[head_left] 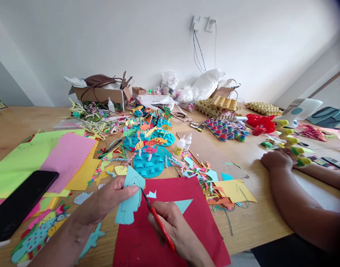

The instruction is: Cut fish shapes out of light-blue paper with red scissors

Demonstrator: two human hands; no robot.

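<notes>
Between the thumb and fingers of my left hand (118, 193) is a light blue paper piece (128, 211) with a fish outline drawn on it. My right hand (170, 222) is closed around the red handles of a pair of scissors (160, 226). The dark blades meet the right edge of the blue paper. Beneath both hands lies a red sheet (197, 230), with light blue offcuts (183, 204) on it. Left of it, by my forearm, rests a blue paper fish (91, 243), partly hidden. Several decorated paper fish (38, 233) are piled at the lower left.
Paper scraps (197, 174) and two glue bottles (179, 145) lie beyond the red sheet. Blue bases with paper fish (148, 163) stand mid-table. A black phone (25, 202) rests on coloured sheets at left. At right, another person's arms (283, 193) reach in near a painted egg-carton strip (290, 142).
</notes>
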